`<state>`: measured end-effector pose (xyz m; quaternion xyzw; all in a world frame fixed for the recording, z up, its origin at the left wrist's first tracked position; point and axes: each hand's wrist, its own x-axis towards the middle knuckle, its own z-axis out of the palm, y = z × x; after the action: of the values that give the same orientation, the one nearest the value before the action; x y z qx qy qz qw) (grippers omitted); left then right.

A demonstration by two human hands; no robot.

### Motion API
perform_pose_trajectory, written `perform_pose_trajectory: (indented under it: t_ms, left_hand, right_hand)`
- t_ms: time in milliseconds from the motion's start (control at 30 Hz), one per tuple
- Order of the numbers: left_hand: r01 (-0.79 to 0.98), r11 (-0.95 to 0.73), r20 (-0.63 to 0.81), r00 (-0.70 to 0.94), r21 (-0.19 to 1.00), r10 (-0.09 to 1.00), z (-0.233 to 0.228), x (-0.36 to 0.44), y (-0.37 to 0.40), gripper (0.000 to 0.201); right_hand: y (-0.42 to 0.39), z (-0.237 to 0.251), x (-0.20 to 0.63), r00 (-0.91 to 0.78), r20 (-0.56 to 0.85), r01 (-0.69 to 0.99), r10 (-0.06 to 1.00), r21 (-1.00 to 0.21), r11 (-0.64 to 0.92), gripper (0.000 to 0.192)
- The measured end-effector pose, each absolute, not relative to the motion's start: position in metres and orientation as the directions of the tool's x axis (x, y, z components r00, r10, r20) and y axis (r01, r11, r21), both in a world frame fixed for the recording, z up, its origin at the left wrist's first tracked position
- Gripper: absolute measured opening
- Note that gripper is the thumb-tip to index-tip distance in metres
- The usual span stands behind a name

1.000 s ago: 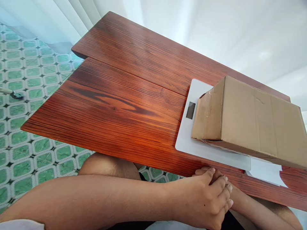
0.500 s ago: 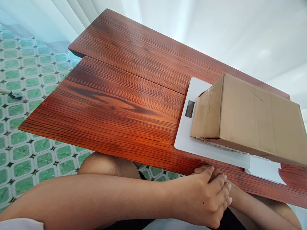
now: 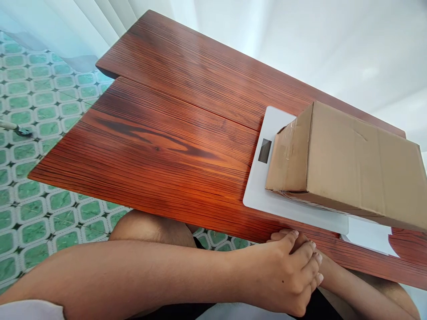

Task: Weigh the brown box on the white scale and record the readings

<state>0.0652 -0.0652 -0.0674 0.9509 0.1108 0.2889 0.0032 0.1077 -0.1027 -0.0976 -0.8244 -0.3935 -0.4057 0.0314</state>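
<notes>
My left hand [image 3: 293,271] lies across my right hand at the table's front edge, its fingers wrapped round it. Most of my right hand [image 3: 300,241] is hidden underneath; only a little of it shows past the left fingers, so its grip is unclear. Just beyond both hands, a flat white scale [image 3: 255,195] with a small dark display [image 3: 264,151] rests on the table. A taped brown cardboard box [image 3: 353,164] sits on the scale, covering much of its top. Neither hand touches the box or the scale.
White sheets of paper [image 3: 367,236] lie partly under the box, right of the scale. The reddish wooden table [image 3: 160,146] has a stepped left end. A pale curtain [image 3: 300,40] hangs behind it. Below is a green tiled floor [image 3: 30,191], with a caster [image 3: 22,131] at the far left.
The view has shifted very slightly. My hands, the box and the scale keep the same places.
</notes>
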Motion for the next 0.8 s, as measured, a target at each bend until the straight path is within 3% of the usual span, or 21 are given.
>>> perform_pose_trajectory:
  t_ms: [200,500,800]
  left_hand:
    - [0.208,-0.976,0.543,0.813,0.066,0.21,-0.069,0.065,-0.066,0.039]
    - [0.216,-0.974,0.548,0.808,0.066,0.217,-0.068,0.065,-0.066,0.039]
    - [0.225,-0.972,0.554,0.801,0.072,0.227,-0.068,0.065,-0.066,0.04]
  right_hand:
    - [-0.098,-0.095,0.103,0.407,0.733,0.644,0.545,0.192,-0.74,0.021]
    - [-0.094,-0.09,0.101,0.378,0.731,0.637,0.568,0.239,-0.733,0.021]
    - [-0.11,-0.09,0.11,0.32,0.589,0.684,0.742,0.398,-0.612,0.021]
